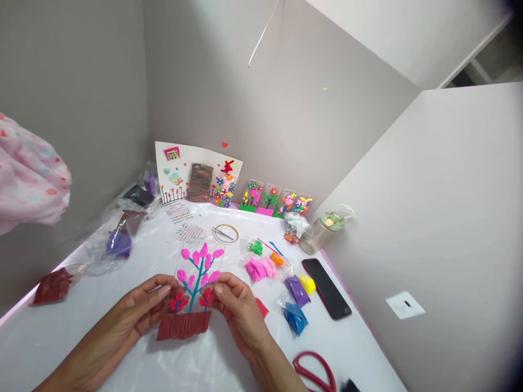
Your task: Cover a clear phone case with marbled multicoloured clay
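Observation:
A clear phone case [196,288] decorated with clay is held upright above the white table. It bears a teal stem with pink petals, two small red flowers and a ridged brown clay band along the bottom. My left hand [139,307] pinches its left edge between thumb and fingers. On the opposite edge, my right hand [239,305] grips it the same way. A red piece [261,308] lies partly hidden behind my right hand. Close by on the right are bags of blue clay [295,317], purple clay [297,290] and pink clay [261,268].
Red-handled scissors [314,370] lie at the front right, near a black phone [327,288]. A bottle [322,231] stands at the back right. Several decorated cases [269,197] lean on the wall. Gem sheets [190,234] and tweezers [223,234] lie behind; clay bags [118,242] line the left.

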Available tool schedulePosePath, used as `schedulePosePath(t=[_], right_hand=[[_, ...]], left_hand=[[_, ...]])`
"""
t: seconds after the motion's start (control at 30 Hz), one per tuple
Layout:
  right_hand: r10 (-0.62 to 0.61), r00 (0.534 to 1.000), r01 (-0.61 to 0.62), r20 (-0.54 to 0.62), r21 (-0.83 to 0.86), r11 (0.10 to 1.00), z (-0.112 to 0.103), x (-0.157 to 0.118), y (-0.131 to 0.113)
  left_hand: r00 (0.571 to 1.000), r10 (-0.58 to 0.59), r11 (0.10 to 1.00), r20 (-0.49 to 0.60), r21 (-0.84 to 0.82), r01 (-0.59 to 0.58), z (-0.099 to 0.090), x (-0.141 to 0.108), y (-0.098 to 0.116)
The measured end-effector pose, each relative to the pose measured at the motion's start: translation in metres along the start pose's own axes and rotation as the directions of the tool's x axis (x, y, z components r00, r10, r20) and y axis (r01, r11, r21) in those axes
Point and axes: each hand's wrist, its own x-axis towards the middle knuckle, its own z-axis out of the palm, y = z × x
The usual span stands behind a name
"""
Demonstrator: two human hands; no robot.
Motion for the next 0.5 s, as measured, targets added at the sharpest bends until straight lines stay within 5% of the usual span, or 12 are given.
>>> schedulePosePath(t=[0.23, 0.5], right_hand=[[0.007, 1.000, -0.007, 0.008, -0.026, 1.000, 0.0002, 0.0001, 0.0001], [0.017, 1.000, -0.017, 0.001, -0.023, 1.000, 0.0013, 0.0003, -0.0012]], left_hand=[[0.997, -0.011, 0.999, 0.071, 0.043, 0.008, -0.0038, -0.0001, -0.0013], [1.000, 0.008, 0.999, 0.030, 0.037, -0.009, -0.0031, 0.0001, -0.0022]])
